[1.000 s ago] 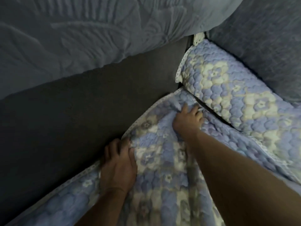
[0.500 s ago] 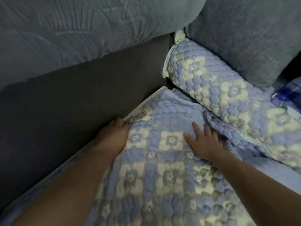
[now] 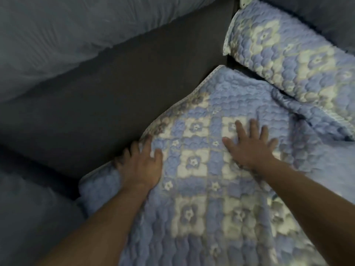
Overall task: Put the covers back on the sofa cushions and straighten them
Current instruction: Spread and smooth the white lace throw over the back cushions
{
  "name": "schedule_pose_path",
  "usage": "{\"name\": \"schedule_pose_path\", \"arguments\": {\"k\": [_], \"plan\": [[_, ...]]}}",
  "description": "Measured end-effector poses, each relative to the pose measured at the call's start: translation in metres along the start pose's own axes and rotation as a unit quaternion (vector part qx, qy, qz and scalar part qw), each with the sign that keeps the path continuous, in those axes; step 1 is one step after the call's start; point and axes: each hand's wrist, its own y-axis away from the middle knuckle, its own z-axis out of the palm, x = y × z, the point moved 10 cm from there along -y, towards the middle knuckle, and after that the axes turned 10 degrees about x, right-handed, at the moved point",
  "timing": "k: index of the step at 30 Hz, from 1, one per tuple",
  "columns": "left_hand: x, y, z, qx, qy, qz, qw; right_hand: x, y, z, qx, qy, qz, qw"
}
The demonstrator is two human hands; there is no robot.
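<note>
Your left hand (image 3: 141,166) blurred at the fingertips, over the lace edge at centre-left; grip unclear. Quilted cover (image 3: 209,189) filled lower right, cut off below. Your right hand (image 3: 249,146) lay flat, fingers spread, mid-cover.

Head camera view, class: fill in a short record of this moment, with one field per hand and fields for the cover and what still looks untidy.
left hand: rests on the cover's left edge, fingers at the trim
right hand: flat, fingers spread, pressing the cover's top
quilted cover: blue and cream floral, spread over the seat
untidy spot: fold bunched beside the neighbouring covered cushion
</note>
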Motion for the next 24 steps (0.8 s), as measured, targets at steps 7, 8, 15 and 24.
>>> {"name": "schedule_pose_path", "arguments": {"k": [7,8,15,24], "plan": [[0.027,0.003,-0.006,-0.103,-0.139,0.021,0.985,0.077,0.133,-0.077,0.177,-0.195,-0.053,0.963],[0.049,0.007,-0.018,-0.11,-0.181,0.04,0.977,0.105,0.171,-0.067,0.18,-0.175,-0.037,0.967],[0.31,0.253,-0.077,-0.134,0.101,0.334,0.928,0.402,0.439,0.011,-0.004,-0.078,0.426,0.901],[0.351,0.418,0.022,-0.275,-0.105,0.348,0.89,0.486,0.479,0.052,-0.026,-0.137,0.315,0.939]]}}
